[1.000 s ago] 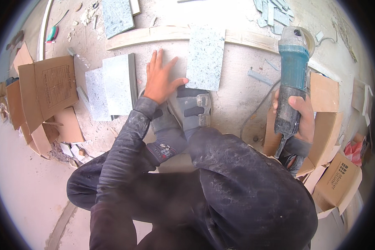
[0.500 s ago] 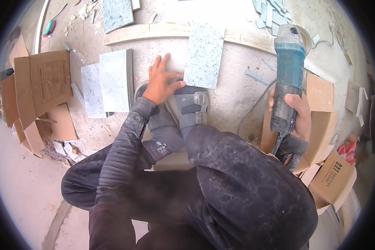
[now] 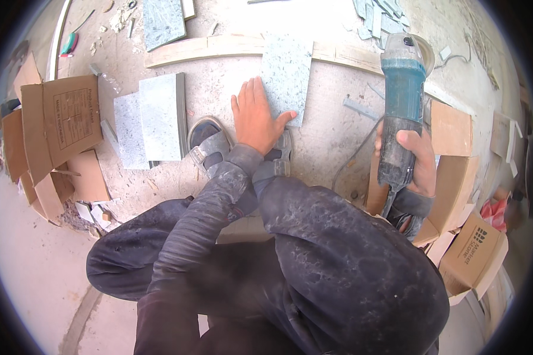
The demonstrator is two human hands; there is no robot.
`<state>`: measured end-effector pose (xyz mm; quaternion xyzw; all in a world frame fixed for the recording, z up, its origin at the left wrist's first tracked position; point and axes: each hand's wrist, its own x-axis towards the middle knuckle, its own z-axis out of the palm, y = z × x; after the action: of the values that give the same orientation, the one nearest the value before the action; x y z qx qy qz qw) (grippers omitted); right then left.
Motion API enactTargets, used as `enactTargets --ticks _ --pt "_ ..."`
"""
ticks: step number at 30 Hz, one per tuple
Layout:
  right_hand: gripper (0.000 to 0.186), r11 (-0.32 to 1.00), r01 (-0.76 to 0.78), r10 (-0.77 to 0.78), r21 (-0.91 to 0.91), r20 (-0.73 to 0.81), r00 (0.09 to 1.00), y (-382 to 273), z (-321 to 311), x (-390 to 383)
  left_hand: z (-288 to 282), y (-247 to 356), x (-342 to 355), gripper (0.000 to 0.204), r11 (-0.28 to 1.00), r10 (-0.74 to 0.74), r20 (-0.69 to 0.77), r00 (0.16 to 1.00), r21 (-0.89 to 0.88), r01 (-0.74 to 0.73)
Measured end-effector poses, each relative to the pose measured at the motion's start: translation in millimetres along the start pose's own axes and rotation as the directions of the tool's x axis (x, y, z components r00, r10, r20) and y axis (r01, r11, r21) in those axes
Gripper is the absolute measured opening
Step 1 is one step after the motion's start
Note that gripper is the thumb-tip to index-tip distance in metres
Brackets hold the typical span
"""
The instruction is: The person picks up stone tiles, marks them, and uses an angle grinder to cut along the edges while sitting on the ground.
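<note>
Stone tile [image 3: 288, 80] at twelve o'clock from me, its far end lying over the long wooden strip [image 3: 210, 49]. The grinder [image 3: 403, 97] stands at two o'clock, my right hand [image 3: 419, 155] closed around its dark body, as it was a moment ago. My left hand [image 3: 256, 121] has slid toward three o'clock, from over my feet to the tile's near left corner. It is spread open, grasping nothing, fingers along the left edge, thumb [image 3: 290, 116] lapping over the near end. I'd judge that steadies the tile better, though I can't tell how hard I press.
</note>
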<state>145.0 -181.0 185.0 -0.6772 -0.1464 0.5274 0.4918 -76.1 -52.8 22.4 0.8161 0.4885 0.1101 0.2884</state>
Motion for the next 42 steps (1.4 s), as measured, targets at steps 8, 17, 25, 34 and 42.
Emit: enactTargets --ticks 8,17,25,34,42 --pt "0.04 0.994 0.004 -0.005 0.106 0.007 1.0 2.9 -1.3 0.0 -36.7 -30.7 52.1 0.029 0.766 -0.259 0.421 0.869 -0.459 0.45" --pt "0.04 0.996 0.016 -0.012 0.092 -0.048 0.999 6.0 -1.0 -0.2 -70.9 -6.6 71.5 0.029 0.95 -0.084 0.401 0.912 -0.244 0.195" --pt "0.042 0.996 0.012 -0.003 0.092 -0.102 0.995 4.0 -1.3 -2.3 -89.0 35.1 51.3 0.02 1.0 0.012 0.203 0.979 -0.03 -0.006" --pt "0.04 0.995 0.0 0.002 0.102 -0.023 1.0 2.0 -4.4 -0.6 -50.2 58.6 8.0 0.017 0.95 0.229 0.057 0.972 0.203 -0.236" --pt "0.041 0.994 0.024 -0.021 0.102 -0.029 0.999 1.2 -3.7 -0.5 7.7 48.7 3.3 0.088 0.952 0.159 0.066 0.985 0.255 -0.171"
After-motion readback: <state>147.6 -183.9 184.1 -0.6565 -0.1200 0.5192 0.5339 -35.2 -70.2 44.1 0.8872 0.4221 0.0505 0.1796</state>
